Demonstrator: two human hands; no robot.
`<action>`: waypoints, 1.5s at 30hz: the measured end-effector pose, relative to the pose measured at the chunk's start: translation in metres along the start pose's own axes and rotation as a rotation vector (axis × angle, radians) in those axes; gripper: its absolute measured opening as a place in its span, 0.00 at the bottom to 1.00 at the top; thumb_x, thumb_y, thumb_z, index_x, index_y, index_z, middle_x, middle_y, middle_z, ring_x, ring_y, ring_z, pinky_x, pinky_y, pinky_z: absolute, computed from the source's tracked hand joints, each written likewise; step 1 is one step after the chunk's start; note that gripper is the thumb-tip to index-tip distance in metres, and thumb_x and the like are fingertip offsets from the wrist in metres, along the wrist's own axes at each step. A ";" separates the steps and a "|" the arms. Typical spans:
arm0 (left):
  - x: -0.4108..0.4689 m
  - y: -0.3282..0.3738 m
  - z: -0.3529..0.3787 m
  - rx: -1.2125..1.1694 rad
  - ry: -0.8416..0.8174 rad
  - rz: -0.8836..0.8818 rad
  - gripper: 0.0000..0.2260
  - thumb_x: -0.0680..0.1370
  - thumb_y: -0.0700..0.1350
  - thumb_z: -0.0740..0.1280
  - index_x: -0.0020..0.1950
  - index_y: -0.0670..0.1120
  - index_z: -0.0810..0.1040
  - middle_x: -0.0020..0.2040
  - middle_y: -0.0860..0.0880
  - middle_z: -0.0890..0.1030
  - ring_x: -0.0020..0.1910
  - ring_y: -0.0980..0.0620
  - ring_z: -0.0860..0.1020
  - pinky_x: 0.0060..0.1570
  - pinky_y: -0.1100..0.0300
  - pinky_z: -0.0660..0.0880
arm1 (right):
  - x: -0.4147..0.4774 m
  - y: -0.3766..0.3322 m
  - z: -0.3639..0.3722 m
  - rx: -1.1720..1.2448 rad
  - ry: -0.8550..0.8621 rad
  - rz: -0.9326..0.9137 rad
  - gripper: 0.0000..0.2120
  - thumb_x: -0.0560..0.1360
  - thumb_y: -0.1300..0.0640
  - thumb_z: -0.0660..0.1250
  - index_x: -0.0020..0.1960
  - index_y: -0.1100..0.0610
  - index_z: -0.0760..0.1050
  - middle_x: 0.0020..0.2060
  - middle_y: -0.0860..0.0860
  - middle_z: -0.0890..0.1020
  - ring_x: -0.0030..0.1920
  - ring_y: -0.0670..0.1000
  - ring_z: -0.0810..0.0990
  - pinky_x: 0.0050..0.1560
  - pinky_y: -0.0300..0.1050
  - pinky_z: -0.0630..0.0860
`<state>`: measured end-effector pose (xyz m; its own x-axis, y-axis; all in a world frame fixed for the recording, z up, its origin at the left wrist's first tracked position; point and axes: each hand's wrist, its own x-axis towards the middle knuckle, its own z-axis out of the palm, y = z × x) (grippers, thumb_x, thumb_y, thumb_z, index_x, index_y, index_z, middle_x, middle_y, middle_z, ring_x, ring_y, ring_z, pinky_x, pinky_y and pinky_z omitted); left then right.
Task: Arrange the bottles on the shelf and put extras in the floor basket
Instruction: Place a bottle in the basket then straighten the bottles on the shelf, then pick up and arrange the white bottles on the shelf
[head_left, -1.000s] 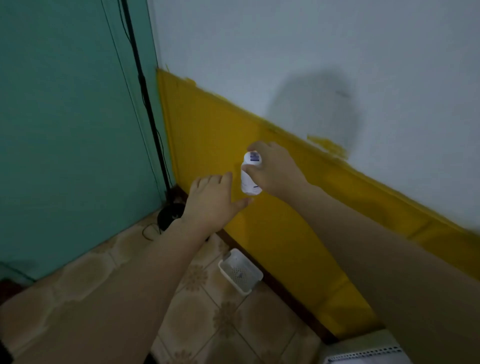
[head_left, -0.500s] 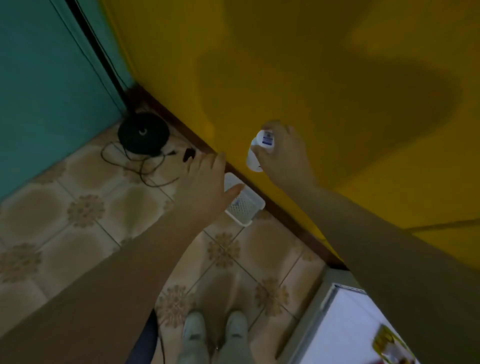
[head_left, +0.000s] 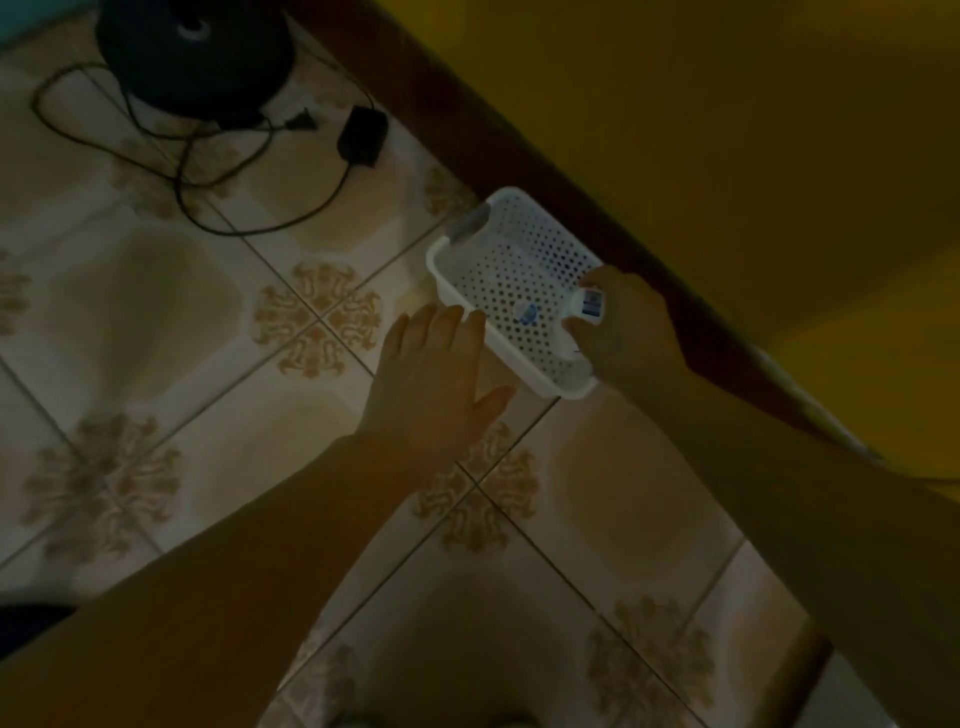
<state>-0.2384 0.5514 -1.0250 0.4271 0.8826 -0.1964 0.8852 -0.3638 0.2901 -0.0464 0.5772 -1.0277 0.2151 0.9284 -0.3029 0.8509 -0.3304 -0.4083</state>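
Gripping a small white plastic bottle (head_left: 584, 307), my right hand (head_left: 631, 335) hangs over the white perforated floor basket (head_left: 441, 258), bottle not yet dropped. My left hand (head_left: 431, 384), just beside it, is flat and empty.

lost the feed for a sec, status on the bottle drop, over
Right grip holds bottle over basket. Left grip open, by basket's near rim. Nothing blocks the drop.
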 end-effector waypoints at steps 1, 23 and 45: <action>0.006 -0.005 0.016 -0.001 -0.003 0.008 0.33 0.76 0.60 0.62 0.74 0.41 0.60 0.72 0.41 0.65 0.72 0.40 0.61 0.72 0.45 0.52 | 0.010 0.009 0.014 -0.011 -0.005 -0.006 0.21 0.76 0.58 0.68 0.67 0.59 0.69 0.62 0.60 0.73 0.60 0.59 0.74 0.59 0.51 0.73; -0.058 0.037 -0.255 0.122 0.064 -0.069 0.33 0.77 0.63 0.55 0.76 0.45 0.53 0.74 0.42 0.59 0.73 0.41 0.58 0.72 0.46 0.54 | -0.079 -0.163 -0.222 -0.244 0.012 -0.234 0.21 0.79 0.51 0.63 0.69 0.59 0.67 0.65 0.60 0.70 0.63 0.60 0.70 0.62 0.56 0.69; -0.378 0.266 -0.765 0.280 0.319 0.033 0.34 0.76 0.68 0.52 0.75 0.49 0.57 0.74 0.44 0.62 0.72 0.42 0.61 0.70 0.45 0.58 | -0.528 -0.349 -0.699 -0.517 0.461 -0.239 0.23 0.78 0.40 0.56 0.67 0.51 0.71 0.67 0.56 0.71 0.67 0.60 0.69 0.64 0.55 0.66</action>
<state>-0.3058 0.3493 -0.1570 0.4164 0.9010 0.1213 0.9067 -0.4214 0.0176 -0.1220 0.3211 -0.1228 0.0785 0.9799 0.1835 0.9928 -0.0935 0.0748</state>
